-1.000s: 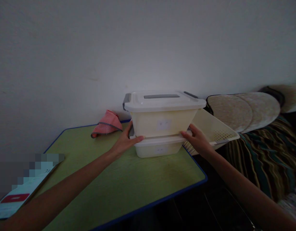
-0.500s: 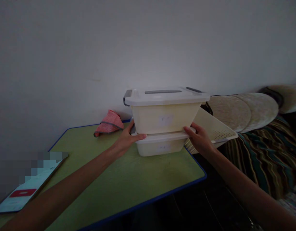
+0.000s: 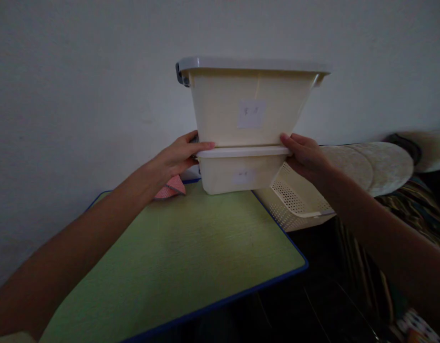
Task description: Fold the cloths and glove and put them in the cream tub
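Observation:
Two cream plastic storage boxes are stacked: a tall upper box (image 3: 250, 107) with a grey-white lid and a paper label, on a shallower lower box (image 3: 241, 170). The stack hangs just above the far edge of a green table (image 3: 184, 257). My left hand (image 3: 179, 155) grips the left end of the lower box's rim, with the thumb over the top. On the right end of that rim my right hand (image 3: 305, 155) is clamped the same way. Both hands carry the stack between them.
A pink cloth (image 3: 169, 187) lies on the table behind my left wrist. A perforated cream basket (image 3: 298, 200) leans just off the table's right side. Beyond it are round beige cushions (image 3: 370, 164) and a striped fabric (image 3: 416, 209). A white wall stands close behind.
Both hands have raised the stacked boxes off the table, and they now sit much higher in view. The phone at the near left is out of sight.

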The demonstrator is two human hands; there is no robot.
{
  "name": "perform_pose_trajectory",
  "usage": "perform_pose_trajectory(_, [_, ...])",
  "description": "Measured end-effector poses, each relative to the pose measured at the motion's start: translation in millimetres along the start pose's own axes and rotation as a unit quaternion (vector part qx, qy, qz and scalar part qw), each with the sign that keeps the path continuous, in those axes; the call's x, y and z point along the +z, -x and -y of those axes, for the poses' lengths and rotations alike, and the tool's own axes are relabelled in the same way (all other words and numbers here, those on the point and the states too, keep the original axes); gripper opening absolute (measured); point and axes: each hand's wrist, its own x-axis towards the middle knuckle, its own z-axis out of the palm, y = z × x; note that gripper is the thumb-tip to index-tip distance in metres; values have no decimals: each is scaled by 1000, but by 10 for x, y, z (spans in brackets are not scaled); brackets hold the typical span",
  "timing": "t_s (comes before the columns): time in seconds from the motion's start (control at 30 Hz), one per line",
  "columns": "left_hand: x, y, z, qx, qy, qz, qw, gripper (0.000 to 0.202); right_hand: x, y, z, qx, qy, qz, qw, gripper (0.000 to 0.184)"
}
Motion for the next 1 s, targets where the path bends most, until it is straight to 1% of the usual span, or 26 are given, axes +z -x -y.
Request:
perform_pose_trajectory(0.13, [-73, -269, 34, -6, -3, 0, 1000, 40, 48, -265, -121, 6, -23, -9, 1000, 34])
perform_pose_trajectory(0.27, [-130, -432, 166, -11, -7, -6, 1000, 38, 124, -417, -279, 8, -20, -8, 1000, 37])
perform_pose_trajectory(0.43, [-137, -589, 296, 4, -12, -12, 1000, 38, 139, -596, -439, 22, -36, -23, 999, 32])
perform_pose_trajectory(0.53, [-127, -694, 309, -10, -25, -28, 999, 35, 136, -731, -507, 36, -54, -26, 998, 27])
perform_pose_trajectory(0.67, [-155, -854, 307, -33, -33, -50, 998, 33, 167, -928, -615, 25, -69, -28, 997, 24])
perform_pose_trajectory(0.87, [-251, -1093, 381, -48, -33, -72, 996, 37, 227, -1177, -820, -8, -44, -10, 999, 38])
perform_pose_trajectory(1.0, [-277, -1177, 415, -59, -38, -79, 994, 42, 193, -1266, -887, 1, -41, 11, 999, 41])
